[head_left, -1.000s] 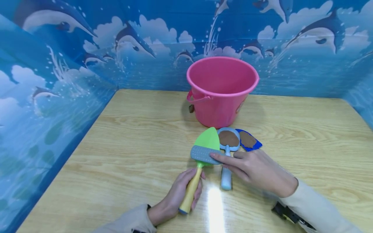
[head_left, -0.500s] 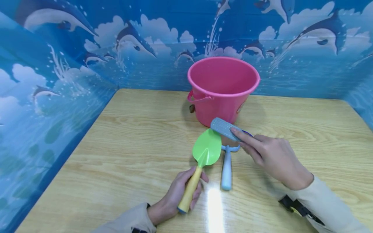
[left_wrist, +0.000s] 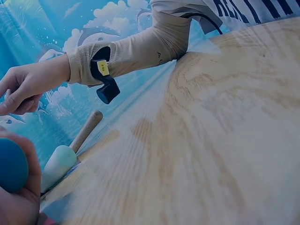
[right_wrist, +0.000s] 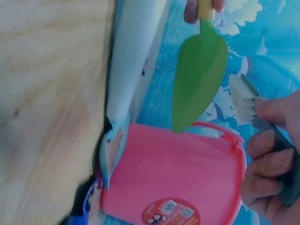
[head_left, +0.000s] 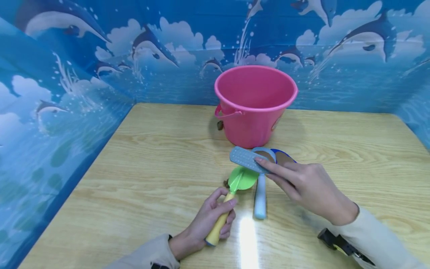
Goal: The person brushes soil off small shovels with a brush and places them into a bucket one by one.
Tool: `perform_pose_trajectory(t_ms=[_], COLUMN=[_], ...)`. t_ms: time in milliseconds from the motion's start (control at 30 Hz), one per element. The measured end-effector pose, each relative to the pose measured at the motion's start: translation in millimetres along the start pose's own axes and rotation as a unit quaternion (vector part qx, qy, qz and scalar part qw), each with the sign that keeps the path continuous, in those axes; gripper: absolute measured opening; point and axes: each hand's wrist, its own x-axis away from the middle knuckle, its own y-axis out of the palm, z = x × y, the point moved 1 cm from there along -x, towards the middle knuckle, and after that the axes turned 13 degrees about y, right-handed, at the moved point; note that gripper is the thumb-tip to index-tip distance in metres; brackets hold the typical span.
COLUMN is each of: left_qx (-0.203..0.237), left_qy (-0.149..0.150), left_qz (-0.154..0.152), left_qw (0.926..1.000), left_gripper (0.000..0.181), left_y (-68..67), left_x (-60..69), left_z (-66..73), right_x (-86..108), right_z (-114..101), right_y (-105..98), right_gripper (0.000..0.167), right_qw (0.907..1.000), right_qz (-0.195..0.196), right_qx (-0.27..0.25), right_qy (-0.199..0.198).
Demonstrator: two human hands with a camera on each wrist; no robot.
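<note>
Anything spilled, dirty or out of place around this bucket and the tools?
Yes. Brown patches, perhaps dirt, mark the heads of the light-blue shovel and dark-blue tool. In the head view, a small brown lump shows left of the pink bucket and another at the edge of the green trowel; neither is identifiable.

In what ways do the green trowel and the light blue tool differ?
The green trowel has a yellow handle; the light blue tool, a light blue one. The left hand holds the green trowel, but the light blue tool lies on the table. Both have straight handles.
</note>
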Motion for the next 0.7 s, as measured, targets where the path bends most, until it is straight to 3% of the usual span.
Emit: perform_pose_trajectory(t_ms=[167,367,500,600,700], left_qx=[0.001,-0.072,-0.092,-0.091,-0.08], left_qy=[-0.014,0.022,0.032,0.028,0.026], left_qz=[-0.013,-0.062,-0.043,-0.021,-0.03], left_qw=[0.9998,0.9953,0.9943,0.9952,0.9961], left_gripper=[0.021,0.03,0.034,0.026,0.018], left_y=[0.6,1.7,1.7,1.6,2.0], left_x=[0.8,3.6,3.8,3.0,2.3], left_z=[-0.3,-1.7,-1.8,-1.5,-1.4], right_x=[2.5,3.2,4.7,7.4,10.2], right_z=[-3.0,-7.1,-13.3,-18.3,-22.4], right_y=[5.8,12.7,15.7,17.0,19.7], right_gripper=[0.042,0.038,0.038,0.039,0.039], right_qw=[0.9996,0.9983,0.9952,0.9926,0.9911], right_qz=[-0.024,-0.039,-0.065,-0.089,-0.107], right_qx=[-0.012,-0.042,-0.067,-0.076,-0.07], right_qy=[0.001,-0.012,-0.028,-0.034,-0.038])
